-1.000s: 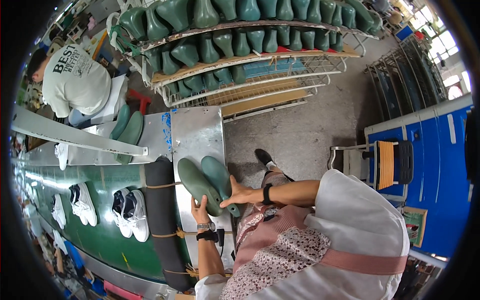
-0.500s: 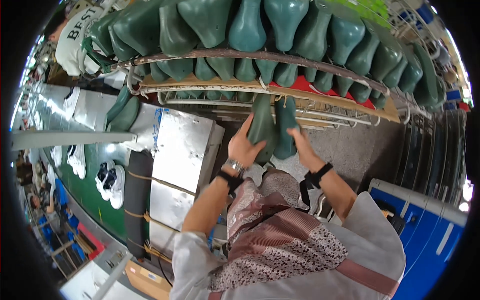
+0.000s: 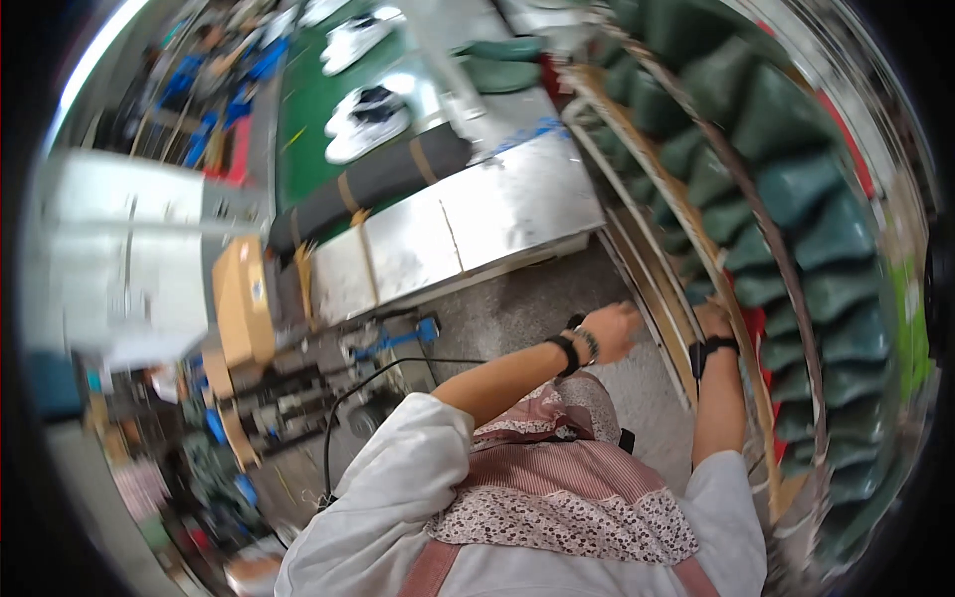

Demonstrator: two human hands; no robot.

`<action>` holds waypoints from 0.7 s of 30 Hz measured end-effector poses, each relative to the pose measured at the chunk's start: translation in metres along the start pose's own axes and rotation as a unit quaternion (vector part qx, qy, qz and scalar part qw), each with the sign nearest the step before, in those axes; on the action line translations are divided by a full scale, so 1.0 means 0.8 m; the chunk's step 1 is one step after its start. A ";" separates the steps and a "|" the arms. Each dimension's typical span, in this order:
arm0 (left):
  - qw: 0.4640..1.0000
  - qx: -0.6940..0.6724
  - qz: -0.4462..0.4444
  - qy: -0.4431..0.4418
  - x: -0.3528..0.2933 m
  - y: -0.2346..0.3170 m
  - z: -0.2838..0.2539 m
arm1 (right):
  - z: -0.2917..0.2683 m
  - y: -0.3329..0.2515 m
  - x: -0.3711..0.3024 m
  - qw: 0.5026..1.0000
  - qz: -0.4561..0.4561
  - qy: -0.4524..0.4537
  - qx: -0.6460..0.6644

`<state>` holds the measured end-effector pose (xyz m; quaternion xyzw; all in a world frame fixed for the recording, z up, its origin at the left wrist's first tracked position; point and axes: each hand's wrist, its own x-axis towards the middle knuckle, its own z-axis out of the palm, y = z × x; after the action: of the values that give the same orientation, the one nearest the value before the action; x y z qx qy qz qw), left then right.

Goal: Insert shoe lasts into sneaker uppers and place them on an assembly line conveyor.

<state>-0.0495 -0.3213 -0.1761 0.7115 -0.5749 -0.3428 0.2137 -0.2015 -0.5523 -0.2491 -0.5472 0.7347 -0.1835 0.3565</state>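
Note:
My left hand [image 3: 611, 330] hangs above the floor, beside the white lower rails [image 3: 652, 323] of a rack. Motion smears its fingers, and no object shows clearly in it. Further right, my right hand [image 3: 712, 320] reaches in among the rails, its fingers mostly hidden. A bit of teal shoe last [image 3: 701, 297] shows close to those fingers. Rows of green and teal shoe lasts [image 3: 808, 204] fill the rack above and to the right of this hand.
A metal-topped bench [image 3: 517, 204] stands ahead, with a dark roll [image 3: 383, 184] tied along it. Beyond lies a green conveyor belt [image 3: 308, 149] carrying white sneakers [image 3: 366, 124]. Two green lasts [image 3: 497, 75] lie at the bench's far end. A black cable [image 3: 333, 428] loops at my left.
My view has turned left, so the rack now stands on my right. The two lasts between my hands no longer show there. My hands have moved apart, the right one in among the rails.

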 end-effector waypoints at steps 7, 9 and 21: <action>0.889 -0.098 -0.422 0.144 -0.346 -0.140 0.094 | 0.002 0.012 0.039 0.990 -0.122 -0.046 -0.054; 0.788 -0.134 -0.560 0.217 -0.449 -0.128 0.130 | -0.018 0.044 0.016 0.982 -0.165 -0.064 -0.072; 0.264 -0.219 -0.842 0.416 -0.968 0.021 0.455 | 0.175 0.108 -0.369 0.692 -0.464 -0.485 -0.266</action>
<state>-0.4083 0.4546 -0.2219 0.7674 0.6118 -0.1004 0.1631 -0.1149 -0.2304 -0.3054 -0.9033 0.1301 0.1691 0.3723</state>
